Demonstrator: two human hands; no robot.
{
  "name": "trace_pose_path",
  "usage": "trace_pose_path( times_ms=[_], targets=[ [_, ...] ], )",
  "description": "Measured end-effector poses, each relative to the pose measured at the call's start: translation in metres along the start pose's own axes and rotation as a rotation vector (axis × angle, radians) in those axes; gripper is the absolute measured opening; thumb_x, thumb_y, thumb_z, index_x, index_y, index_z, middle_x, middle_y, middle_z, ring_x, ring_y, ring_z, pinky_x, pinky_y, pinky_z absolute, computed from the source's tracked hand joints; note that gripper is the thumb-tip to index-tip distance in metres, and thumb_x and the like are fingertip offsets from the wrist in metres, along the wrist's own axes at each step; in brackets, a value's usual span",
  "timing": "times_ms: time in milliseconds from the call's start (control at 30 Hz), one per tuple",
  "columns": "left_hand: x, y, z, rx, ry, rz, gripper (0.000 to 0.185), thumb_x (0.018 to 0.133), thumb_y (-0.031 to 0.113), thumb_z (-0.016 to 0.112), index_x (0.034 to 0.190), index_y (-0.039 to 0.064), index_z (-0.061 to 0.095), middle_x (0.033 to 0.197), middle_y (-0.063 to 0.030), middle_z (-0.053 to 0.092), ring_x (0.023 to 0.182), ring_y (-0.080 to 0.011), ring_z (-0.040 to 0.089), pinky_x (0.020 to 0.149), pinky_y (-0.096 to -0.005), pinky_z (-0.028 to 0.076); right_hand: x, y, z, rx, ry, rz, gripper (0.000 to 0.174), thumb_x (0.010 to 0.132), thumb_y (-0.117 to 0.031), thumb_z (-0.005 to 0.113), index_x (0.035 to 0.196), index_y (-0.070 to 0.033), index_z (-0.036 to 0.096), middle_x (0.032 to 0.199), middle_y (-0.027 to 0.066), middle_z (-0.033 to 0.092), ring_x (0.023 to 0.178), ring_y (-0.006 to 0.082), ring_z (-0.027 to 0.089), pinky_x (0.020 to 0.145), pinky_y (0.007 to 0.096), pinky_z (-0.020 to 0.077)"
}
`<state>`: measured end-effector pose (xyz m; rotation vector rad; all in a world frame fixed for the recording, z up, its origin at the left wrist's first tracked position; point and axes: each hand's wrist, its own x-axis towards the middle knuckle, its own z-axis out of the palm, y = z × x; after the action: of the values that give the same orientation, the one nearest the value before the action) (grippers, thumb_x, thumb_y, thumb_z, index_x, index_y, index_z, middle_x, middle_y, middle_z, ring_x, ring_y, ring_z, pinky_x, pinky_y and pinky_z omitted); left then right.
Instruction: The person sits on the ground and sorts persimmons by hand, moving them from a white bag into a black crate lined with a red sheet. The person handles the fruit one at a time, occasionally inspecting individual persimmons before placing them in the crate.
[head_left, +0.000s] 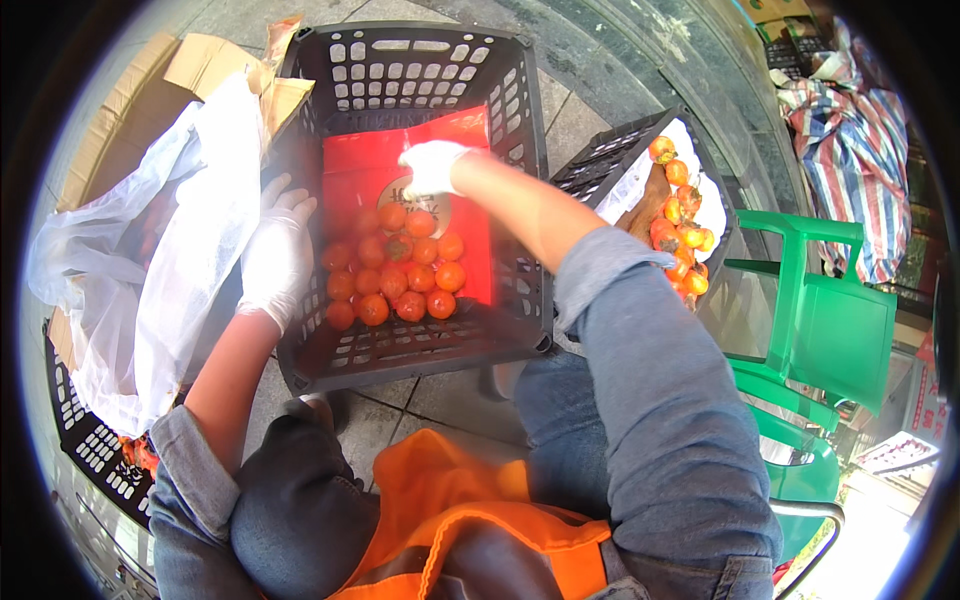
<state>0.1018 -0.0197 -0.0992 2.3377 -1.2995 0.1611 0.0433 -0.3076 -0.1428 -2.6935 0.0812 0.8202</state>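
A black plastic crate (412, 367) stands in front of me, with a red printed sheet or bag (360, 165) lying inside it. Several orange persimmons (394, 282) rest in rows over the lower part of the red piece. My right hand (433, 171), in a white glove, hovers above the upper part of the red piece; its fingers are bent and whether they hold anything cannot be made out. My left hand (279, 251), gloved too, lies at the crate's left side beside translucent plastic sheeting (202, 225), fingers extended and nothing visible in them.
A tilted black crate (600, 161) with white lining holds more persimmons (676, 172) on the right. Green plastic chairs (844, 330) and a striped woven bag (855, 165) stand beyond. An opened cardboard box (112, 120) and another black crate (94, 442) are on the left.
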Motion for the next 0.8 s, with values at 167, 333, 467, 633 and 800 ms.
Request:
trace_pose_path(
  times_ms=[167, 333, 467, 633, 800],
  targets=[
    [-0.004, -0.003, 0.002, 0.019, 0.006, -0.009, 0.029, 0.08, -0.01, 0.056, 0.102, 0.003, 0.07, 0.115, -0.0145, 0.068, 0.126, -0.038, 0.053, 0.107, -0.0441, 0.046, -0.16, 0.057, -0.146, 0.31, 0.876, -0.19, 0.023, 0.095, -0.018, 0.059, 0.108, -0.007, 0.075, 0.092, 0.0025, 0.072, 0.082, 0.0094, 0.065, 0.074, 0.0236, 0.0524],
    [-0.002, -0.002, 0.006, -0.09, 0.011, -0.139, 0.031, 0.08, -0.01, 0.056, 0.103, 0.003, 0.07, 0.115, -0.0146, 0.067, 0.126, -0.0381, 0.053, 0.107, -0.0441, 0.045, -0.243, 0.207, -0.111, -0.195, 1.104, 0.82, 0.044, 0.083, -0.026, 0.071, 0.123, -0.007, 0.068, 0.117, 0.019, 0.07, 0.111, 0.0315, 0.067, 0.098, 0.0365, 0.0501],
    [-0.002, 0.0, -0.001, 0.061, -0.02, -0.001, 0.032, 0.079, -0.011, 0.056, 0.104, 0.004, 0.07, 0.115, -0.0142, 0.067, 0.126, -0.038, 0.053, 0.107, -0.044, 0.045, -0.249, 0.269, -0.04, -0.168, 0.729, 0.67, 0.059, 0.075, -0.035, 0.072, 0.128, -0.011, 0.063, 0.132, 0.0156, 0.06, 0.121, 0.0333, 0.059, 0.107, 0.0385, 0.044],
    [0.0, 0.002, -0.007, 0.053, -0.044, 0.023, 0.036, 0.074, -0.011, 0.055, 0.105, 0.004, 0.068, 0.117, -0.0147, 0.065, 0.127, -0.0375, 0.051, 0.107, -0.0425, 0.045, -0.26, 0.262, -0.021, 0.037, 0.83, 0.703, 0.052, 0.067, -0.039, 0.08, 0.11, -0.011, 0.071, 0.127, 0.0163, 0.061, 0.113, 0.0337, 0.062, 0.1, 0.0414, 0.0493],
    [0.0, 0.002, -0.006, 0.079, -0.057, 0.028, 0.034, 0.077, -0.01, 0.056, 0.105, 0.004, 0.068, 0.121, -0.016, 0.063, 0.129, -0.0362, 0.049, 0.107, -0.0389, 0.044, -0.258, 0.245, -0.021, -0.226, 0.805, 0.774, 0.057, 0.063, -0.042, 0.082, 0.108, -0.009, 0.07, 0.126, 0.0163, 0.061, 0.113, 0.0349, 0.062, 0.099, 0.0422, 0.0491]
  ],
)
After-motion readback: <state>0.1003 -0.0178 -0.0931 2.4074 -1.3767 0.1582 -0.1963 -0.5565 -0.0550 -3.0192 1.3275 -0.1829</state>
